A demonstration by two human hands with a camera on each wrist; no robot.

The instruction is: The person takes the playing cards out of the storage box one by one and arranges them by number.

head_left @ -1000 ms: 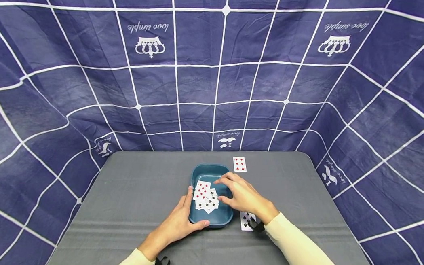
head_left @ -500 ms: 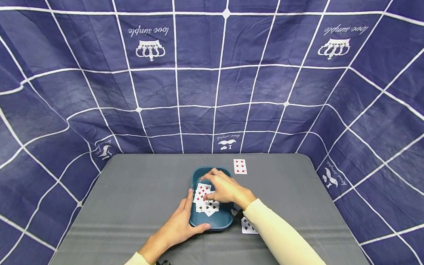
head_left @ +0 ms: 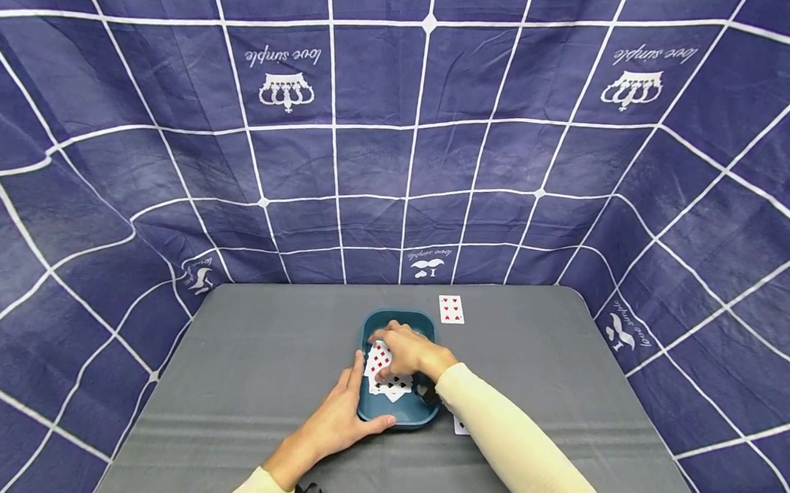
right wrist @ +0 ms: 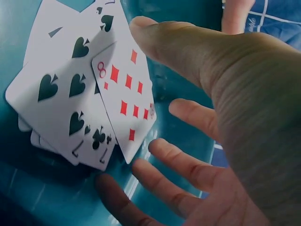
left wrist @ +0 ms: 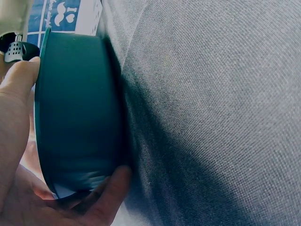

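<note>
A dark teal tray [head_left: 401,420] stands on the grey table. My left hand [head_left: 340,420] holds its near left corner, fingers along the left wall and thumb at the near rim; the left wrist view shows that thumb [left wrist: 23,77] at the rim and a fingertip low on the wall. My right hand [head_left: 405,349] reaches down into the tray over a loose pile of playing cards [head_left: 393,390]. On top lies the eight of diamonds [right wrist: 122,87], with a spade card [right wrist: 61,99] under it. The right thumb is right at the pile's edge; the other fingers are spread beside it.
A six of hearts [head_left: 451,309] lies face up on the grey table [head_left: 279,360], beyond the tray to the right. Another card [head_left: 462,426] shows partly under the right forearm. A blue grid-patterned cloth [head_left: 373,162] rises behind and at both sides.
My right hand has moved left and down over the card pile in the tray, its forearm now covering more of the card at the right. The left hand stays on the tray.
</note>
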